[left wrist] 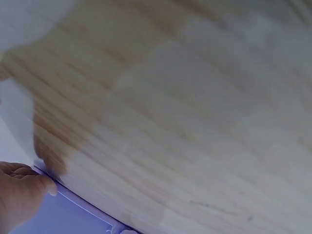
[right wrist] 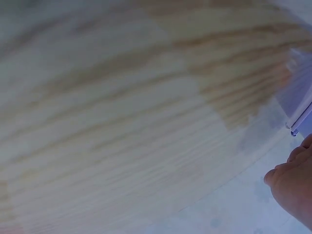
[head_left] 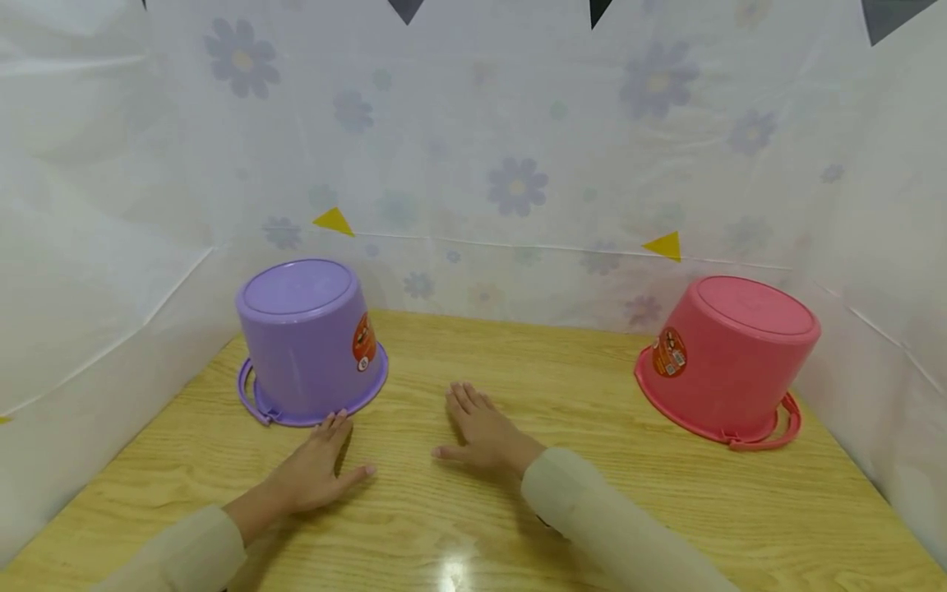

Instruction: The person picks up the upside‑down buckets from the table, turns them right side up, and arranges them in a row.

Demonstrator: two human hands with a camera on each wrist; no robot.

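Note:
An upside-down purple bucket stands at the left of the wooden table, its handle hanging at the left side. My left hand reaches to its near rim, fingers stretched out and thumb spread, fingertips right at the edge. In the left wrist view, that hand overlaps the purple rim. My right hand is low over the middle of the table, right of the purple bucket, fingers extended and holding nothing. The right wrist view has this hand at the lower right, below a purple edge.
An upside-down red bucket stands at the far right, its handle toward the near right. White flowered sheeting closes off the back and sides. Yellow triangles mark the back sheet.

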